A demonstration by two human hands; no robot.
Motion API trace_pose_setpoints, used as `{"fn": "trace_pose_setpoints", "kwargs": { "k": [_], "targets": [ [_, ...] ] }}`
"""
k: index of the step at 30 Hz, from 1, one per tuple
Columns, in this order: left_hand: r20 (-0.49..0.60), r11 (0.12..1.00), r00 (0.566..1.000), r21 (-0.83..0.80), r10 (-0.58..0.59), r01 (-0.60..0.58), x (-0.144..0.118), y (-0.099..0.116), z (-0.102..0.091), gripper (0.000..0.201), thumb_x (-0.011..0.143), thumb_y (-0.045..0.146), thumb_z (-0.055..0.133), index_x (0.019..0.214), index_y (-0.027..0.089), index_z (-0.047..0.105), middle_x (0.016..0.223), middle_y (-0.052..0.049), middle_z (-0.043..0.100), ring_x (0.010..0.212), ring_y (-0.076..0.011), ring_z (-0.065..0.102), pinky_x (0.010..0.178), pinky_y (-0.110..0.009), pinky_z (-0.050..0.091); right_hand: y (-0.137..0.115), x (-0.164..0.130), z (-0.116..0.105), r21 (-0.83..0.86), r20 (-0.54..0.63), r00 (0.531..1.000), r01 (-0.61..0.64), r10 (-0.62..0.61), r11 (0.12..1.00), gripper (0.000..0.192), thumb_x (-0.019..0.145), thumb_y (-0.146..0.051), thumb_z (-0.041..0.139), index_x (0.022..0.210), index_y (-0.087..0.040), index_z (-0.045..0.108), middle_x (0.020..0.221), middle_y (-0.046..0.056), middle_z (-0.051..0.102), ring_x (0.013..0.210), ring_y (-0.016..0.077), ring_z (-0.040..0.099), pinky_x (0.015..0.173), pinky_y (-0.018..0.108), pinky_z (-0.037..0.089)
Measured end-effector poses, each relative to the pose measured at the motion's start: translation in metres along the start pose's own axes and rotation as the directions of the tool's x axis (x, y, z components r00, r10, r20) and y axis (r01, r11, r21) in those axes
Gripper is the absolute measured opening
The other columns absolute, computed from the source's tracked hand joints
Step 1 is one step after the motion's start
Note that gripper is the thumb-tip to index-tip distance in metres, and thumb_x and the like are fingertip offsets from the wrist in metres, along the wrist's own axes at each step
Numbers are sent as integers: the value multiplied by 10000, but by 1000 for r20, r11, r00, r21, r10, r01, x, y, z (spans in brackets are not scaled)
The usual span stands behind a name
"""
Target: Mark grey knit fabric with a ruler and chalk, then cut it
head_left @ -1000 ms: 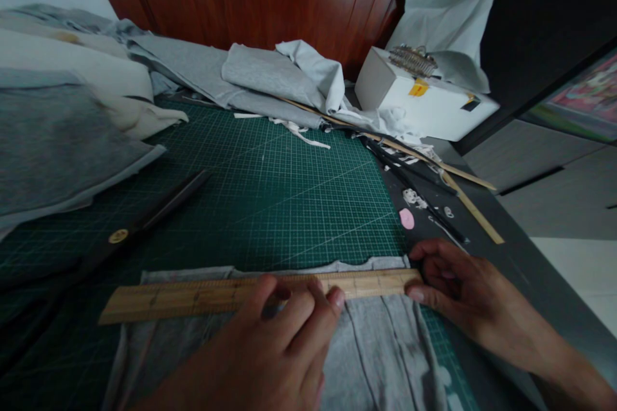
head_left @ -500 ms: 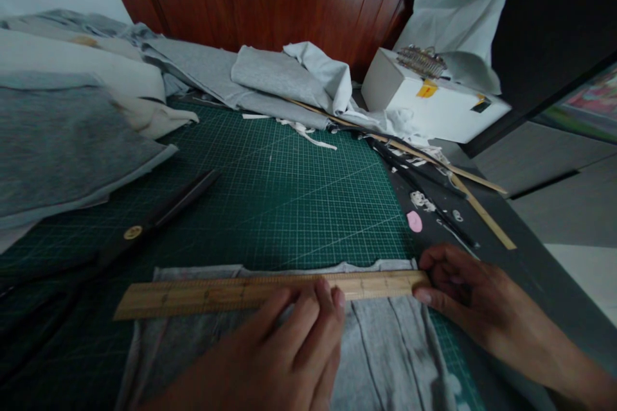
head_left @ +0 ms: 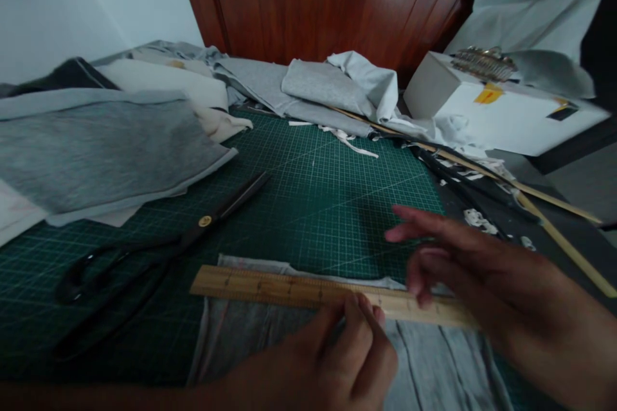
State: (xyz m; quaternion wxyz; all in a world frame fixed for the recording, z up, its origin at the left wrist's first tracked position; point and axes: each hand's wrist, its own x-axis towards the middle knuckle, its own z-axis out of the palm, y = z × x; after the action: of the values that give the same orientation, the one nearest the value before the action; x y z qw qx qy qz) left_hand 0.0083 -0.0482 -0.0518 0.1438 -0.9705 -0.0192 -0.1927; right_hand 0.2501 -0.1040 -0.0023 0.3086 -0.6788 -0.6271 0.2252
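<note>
A wooden ruler (head_left: 294, 290) lies across grey fabric (head_left: 424, 353), just below the fabric's uneven upper edge. My left hand (head_left: 347, 353) presses on the ruler near its middle, fingertips bunched together at its lower edge. Raised above the ruler's right end is my right hand (head_left: 486, 276), fingers apart and nothing in them; it hides part of the ruler and is slightly blurred. To the left, black-handled scissors (head_left: 193, 237) rest on the green cutting mat (head_left: 318, 212), blades pointing away from me.
Grey fabric pieces (head_left: 110, 148) are piled at the left, with more folded cloth (head_left: 328, 83) along the back. A white box (head_left: 501, 112) stands at the back right. Thin wooden strips (head_left: 569, 244), black strips and white scraps (head_left: 479, 221) lie along the mat's right side.
My right hand has let go of the ruler's right end and lifted up and left, its fingers spreading. My left hand stays on the ruler. The whole view has shifted.
</note>
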Motion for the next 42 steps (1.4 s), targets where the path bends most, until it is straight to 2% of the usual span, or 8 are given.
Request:
{"fn": "trace_pose_setpoints", "kwargs": {
  "k": [2,5,9,13,18,21,29,42],
  "targets": [
    [6,1000,1000,-8,5,-5,-1,-1,-1,316,1000,271,524,1198,150,738,1214,-110,752,1122,-237,662,970,-318,545,-14,17,9,136,83,996,13,-24,991,401,1028,-360,557,1425,-308,585,991,43,779,760,182,777,726,301,637],
    [20,999,1000,-22,-23,23,-2,0,-5,299,986,230,533,1192,160,738,1225,-107,746,1095,-228,672,908,-296,569,-28,39,18,236,214,973,31,-83,971,250,1050,-286,507,1240,-282,670,925,14,743,725,146,729,670,256,593],
    [24,999,999,-7,-43,43,2,-1,-11,327,1005,221,485,1200,166,742,1195,-93,749,1109,-225,661,933,-293,547,-43,67,34,132,352,925,103,-144,986,256,1045,-229,459,1009,-244,712,767,-15,663,670,129,614,568,231,454],
    [21,1000,1000,3,16,-16,7,-5,-8,356,1001,183,443,1172,184,756,1176,-53,729,1137,-246,634,859,-323,547,-57,85,56,90,465,863,175,-196,981,198,1004,-372,613,907,-225,703,703,-45,631,607,106,555,541,238,370],
    [-108,994,991,-82,-80,71,4,4,15,292,1022,222,464,1069,176,749,1003,-51,705,1005,-232,617,896,-370,514,-60,90,75,-20,425,857,331,-291,944,23,913,-217,720,898,-212,702,699,-62,622,603,91,521,574,249,324],
    [-75,977,977,-88,-199,192,1,10,20,250,1018,273,509,1106,166,717,981,-58,686,929,-227,607,880,-392,492,-57,90,79,-36,417,855,355,-308,934,95,918,-206,715,829,-206,683,676,-64,607,602,92,502,584,258,306],
    [-161,993,980,-15,-121,120,4,6,14,157,968,123,562,1039,148,700,983,-44,679,1023,-208,588,913,-451,417,-58,91,77,-30,430,846,363,-315,931,141,897,-269,775,855,-203,658,697,-67,573,613,98,470,595,266,278],
    [-140,991,981,-15,-136,135,3,6,14,159,978,125,568,1051,147,707,965,-31,700,1026,-199,605,876,-420,439,-58,89,78,-43,430,846,369,-316,929,149,907,-263,759,847,-198,640,693,-60,572,615,102,462,598,270,266]
  ]
}}
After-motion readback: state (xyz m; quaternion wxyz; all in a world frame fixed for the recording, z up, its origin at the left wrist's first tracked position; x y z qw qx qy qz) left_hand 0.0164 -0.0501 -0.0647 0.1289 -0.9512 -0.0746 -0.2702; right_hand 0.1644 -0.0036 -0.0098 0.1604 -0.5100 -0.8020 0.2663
